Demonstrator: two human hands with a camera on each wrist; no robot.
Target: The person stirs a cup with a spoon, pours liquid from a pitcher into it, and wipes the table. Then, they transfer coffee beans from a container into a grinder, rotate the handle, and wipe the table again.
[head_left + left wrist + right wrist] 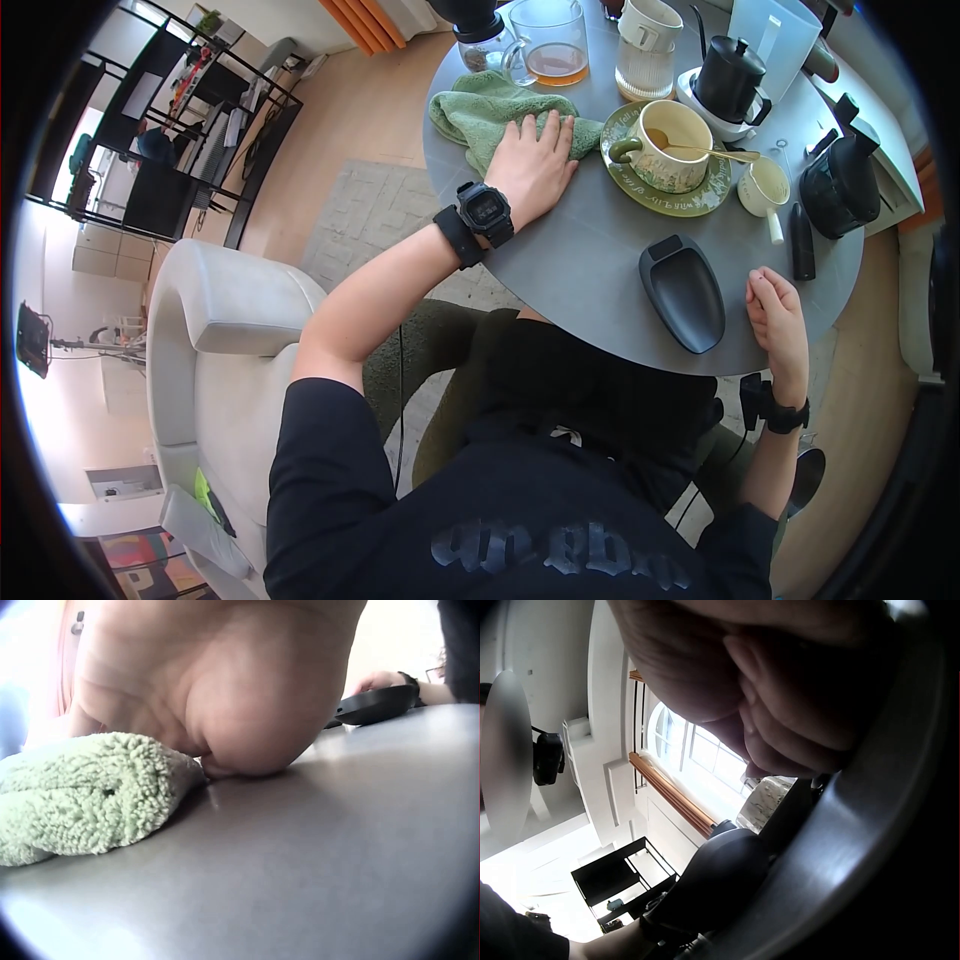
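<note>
My left hand [535, 160] lies flat with straight fingers on a green towel [485, 112] on the round grey table [590, 270]. The left wrist view shows the heel of that hand [240, 712] on the table beside the towel [82, 795]. My right hand [775, 310] rests at the table's near right edge with its fingers loosely curled, holding nothing. It lies just right of a black oval tray [683, 292]. The right wrist view shows the curled fingers [795, 735] close up, next to the tray [712, 885].
Behind the towel stand a glass mug of amber liquid [548, 42], a ribbed glass [645, 62] and a black kettle [730, 78]. A cup with a spoon [672, 140] sits on a green saucer. A small white cup [765, 185] and black grinder [840, 180] stand right.
</note>
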